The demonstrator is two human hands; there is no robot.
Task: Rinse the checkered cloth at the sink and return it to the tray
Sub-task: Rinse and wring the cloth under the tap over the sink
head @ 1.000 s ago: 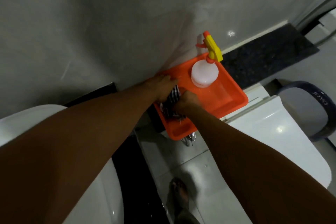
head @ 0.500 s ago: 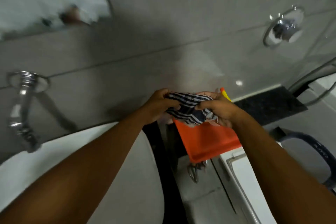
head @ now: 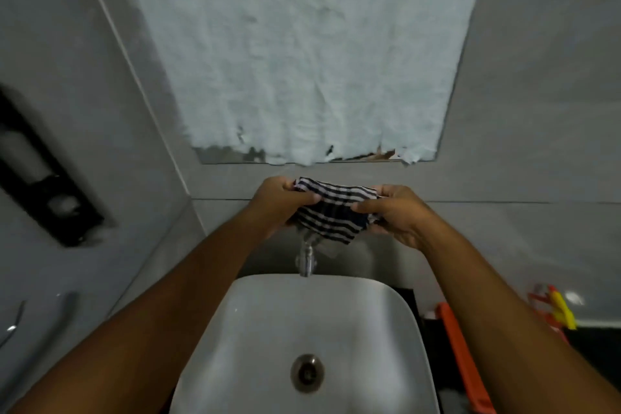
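Your left hand (head: 280, 200) is closed on the left end of the checkered cloth (head: 331, 212), thumb pressed over the top of the fabric and the fingers curled underneath. Your right hand (head: 393, 212) grips the right end the same way, thumb on top, fingers wrapped below. The cloth is bunched and stretched between your two hands, its dark and white stripes sagging a little in the middle. Neither hand touches anything else.

Just below your hands, the tap (head: 305, 260) pokes out from under the hanging cloth; its upper part is hidden by the fabric, so you cannot see the handle. No water shows at the spout. Further below your hands, between your forearms, lies the white sink (head: 255, 323) with its metal drain (head: 307, 372) in the middle; its near edge is cut off by the bottom of the frame.

Below and to the right of your right hand, mostly covered by your right forearm, only the long edge of the orange tray (head: 465, 366) can be seen. Beside it the yellow and orange top of a spray bottle (head: 559, 309) sticks out, blurred, with its body hidden.

Above your hands the mirror (head: 302, 50) is covered with crumpled white paper. Far to the left of your left hand, a dark wall fitting (head: 43, 178) is too blurred to identify.
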